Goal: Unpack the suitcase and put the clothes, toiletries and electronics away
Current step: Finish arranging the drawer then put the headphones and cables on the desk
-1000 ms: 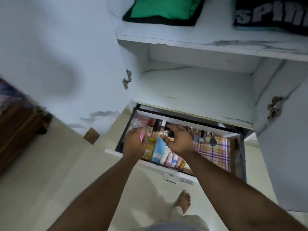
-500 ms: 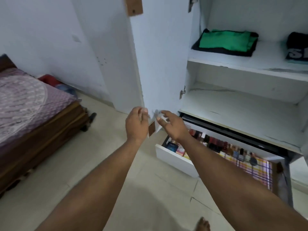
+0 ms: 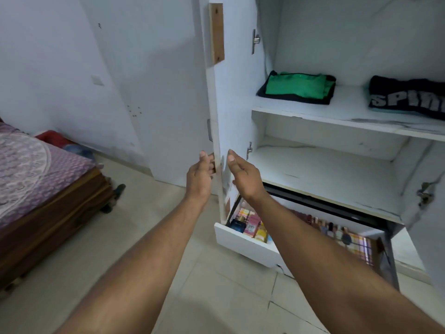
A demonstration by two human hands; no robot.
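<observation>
Toiletries (image 3: 252, 227) in open drawer (image 3: 243, 244), tiled floor (image 3: 216, 297), left hand (image 3: 201, 175), right hand (image 3: 243, 174) both relaxed, empty

Head view looks down (near) at wardrobe (image 3: 337, 121).

Lighting, my head view: soft, even, cool-white indoor light, no glare; my arms' faint shadow on the floor tiles (image 3: 216, 297); slight motion blur on the drawer (image 3: 243, 244) contents; wide-angle bending of the wardrobe door (image 3: 237, 112) and frame edges.

Clothes (image 3: 298, 86) on shelf (image 3: 337, 116); toiletries (image 3: 252, 226), seemingly, in drawer (image 3: 245, 244) below.
</observation>
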